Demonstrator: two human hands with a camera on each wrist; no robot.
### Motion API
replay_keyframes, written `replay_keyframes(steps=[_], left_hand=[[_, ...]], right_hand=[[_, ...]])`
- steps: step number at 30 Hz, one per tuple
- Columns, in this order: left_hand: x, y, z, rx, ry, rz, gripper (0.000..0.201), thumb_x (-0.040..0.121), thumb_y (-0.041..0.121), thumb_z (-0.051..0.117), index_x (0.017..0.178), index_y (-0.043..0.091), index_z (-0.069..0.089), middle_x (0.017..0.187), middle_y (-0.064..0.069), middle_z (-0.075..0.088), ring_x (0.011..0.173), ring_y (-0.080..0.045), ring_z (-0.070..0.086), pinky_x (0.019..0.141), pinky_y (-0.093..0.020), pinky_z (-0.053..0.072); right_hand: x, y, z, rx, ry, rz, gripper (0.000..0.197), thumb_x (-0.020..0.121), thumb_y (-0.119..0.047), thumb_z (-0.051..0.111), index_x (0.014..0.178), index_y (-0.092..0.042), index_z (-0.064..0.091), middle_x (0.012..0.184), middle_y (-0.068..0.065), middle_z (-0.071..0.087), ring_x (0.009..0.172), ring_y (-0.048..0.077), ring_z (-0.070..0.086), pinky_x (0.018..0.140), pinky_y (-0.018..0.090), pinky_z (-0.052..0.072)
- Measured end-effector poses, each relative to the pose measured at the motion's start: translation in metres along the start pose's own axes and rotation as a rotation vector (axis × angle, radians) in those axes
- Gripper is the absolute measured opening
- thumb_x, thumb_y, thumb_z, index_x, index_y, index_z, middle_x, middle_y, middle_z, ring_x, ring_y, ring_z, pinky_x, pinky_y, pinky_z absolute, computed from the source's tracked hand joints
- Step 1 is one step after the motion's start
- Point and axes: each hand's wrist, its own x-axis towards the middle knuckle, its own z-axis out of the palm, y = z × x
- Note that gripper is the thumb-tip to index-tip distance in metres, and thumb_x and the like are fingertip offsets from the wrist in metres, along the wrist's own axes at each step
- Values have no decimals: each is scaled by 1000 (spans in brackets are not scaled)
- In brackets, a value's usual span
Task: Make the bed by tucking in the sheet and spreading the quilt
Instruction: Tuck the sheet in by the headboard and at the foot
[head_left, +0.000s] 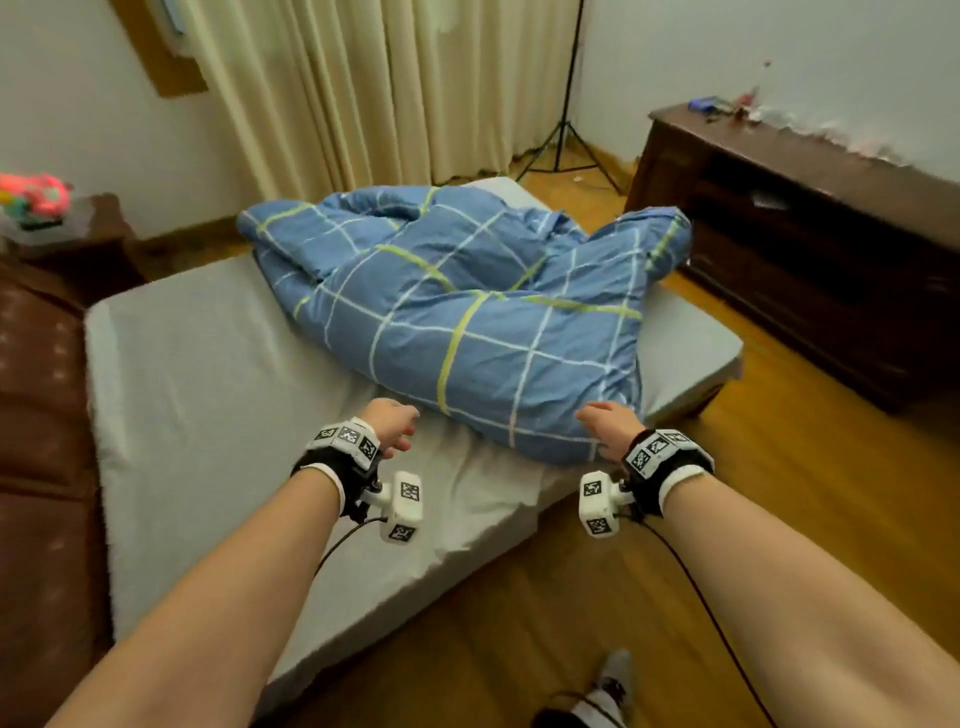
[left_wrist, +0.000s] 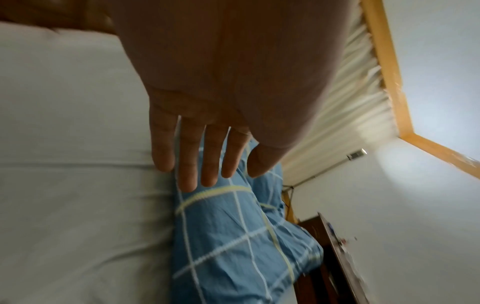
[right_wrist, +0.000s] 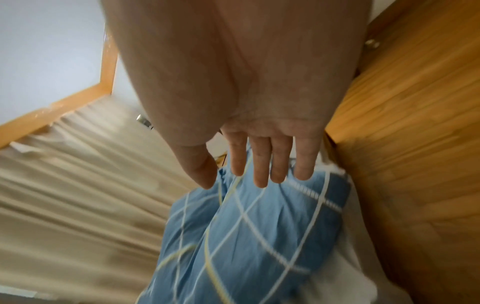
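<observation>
A blue quilt (head_left: 467, 312) with white and yellow-green checks lies crumpled in a heap across the far half of the bed. The pale grey sheet (head_left: 208, 395) covers the mattress and is wrinkled near the front corner. My left hand (head_left: 395, 423) hovers over the sheet just left of the quilt's near edge, its fingers (left_wrist: 187, 164) straight and holding nothing. My right hand (head_left: 605, 421) is at the quilt's near right corner, fingers (right_wrist: 259, 164) straight above the blue fabric (right_wrist: 246, 236), not gripping it.
A brown headboard or sofa (head_left: 41, 467) runs along the left. A dark wooden cabinet (head_left: 805, 234) stands at the right across a strip of wood floor (head_left: 779, 493). Cream curtains (head_left: 389, 88) and a tripod (head_left: 566, 135) are behind the bed. A nightstand (head_left: 78, 239) holds pink items.
</observation>
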Motion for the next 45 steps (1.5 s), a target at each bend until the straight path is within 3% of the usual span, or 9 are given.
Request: replay_keyframes(steps=[6, 10, 14, 18, 26, 32, 38, 42, 45], left_hand=[[35, 142, 187, 255, -95, 202, 22, 89, 10, 52, 67, 11, 52, 67, -11, 49, 51, -21, 44, 42, -18, 32], [48, 219, 299, 332, -188, 265, 15, 90, 20, 52, 87, 9, 61, 82, -12, 58, 63, -25, 57, 49, -20, 35], [69, 286, 389, 414, -243, 312, 12, 87, 17, 52, 86, 8, 61, 79, -16, 57, 72, -26, 57, 55, -25, 38], [108, 350, 466, 507, -238, 369, 21, 89, 17, 54, 70, 9, 56, 64, -11, 53, 51, -23, 50, 51, -23, 38], [238, 480, 599, 656, -217, 374, 29, 89, 30, 59, 105, 8, 70, 82, -10, 63, 79, -26, 62, 68, -29, 47], [319, 595, 665, 689, -201, 344, 32, 86, 34, 61, 110, 13, 69, 111, -7, 70, 104, -27, 64, 92, -32, 51], [388, 678, 672, 617, -100, 279, 32, 81, 37, 63, 101, 12, 68, 102, -9, 70, 99, -26, 65, 86, -31, 50], [415, 697, 665, 426, 129, 127, 19, 65, 42, 59, 63, 27, 48, 78, -4, 57, 74, -21, 59, 84, -42, 54], [420, 688, 673, 217, 319, -30, 18, 63, 43, 61, 69, 28, 52, 82, 0, 60, 82, -22, 62, 88, -39, 52]], right_hand=[[48, 51, -199, 105, 128, 88, 31, 93, -19, 60, 124, -14, 60, 106, 9, 61, 96, 23, 55, 69, 28, 43], [83, 71, -311, 142, 210, 124, 40, 94, -20, 60, 133, -11, 57, 129, 11, 62, 118, 26, 55, 80, 31, 41], [122, 79, -392, 182, 225, 147, 28, 95, -22, 60, 122, -15, 62, 126, 14, 63, 119, 31, 56, 98, 44, 45], [181, 86, -460, 151, 237, 128, 32, 94, -20, 61, 125, -11, 63, 120, 11, 65, 102, 24, 57, 90, 38, 45], [350, 47, -602, -357, 97, 90, 37, 86, -27, 69, 123, -25, 64, 126, -1, 64, 115, 19, 60, 97, 34, 50], [482, -5, -692, -521, 34, 82, 43, 86, -33, 69, 128, -28, 60, 132, 1, 61, 116, 19, 60, 94, 33, 51], [619, -60, -726, -655, -165, 17, 49, 85, -32, 72, 131, -26, 58, 134, 4, 59, 117, 22, 59, 94, 33, 51], [725, -112, -718, -815, -336, -130, 51, 86, -30, 71, 134, -24, 56, 136, 5, 57, 120, 23, 57, 92, 29, 47], [785, -147, -705, -867, -503, -296, 52, 87, -24, 70, 136, -16, 54, 135, 9, 57, 120, 25, 57, 86, 28, 45]])
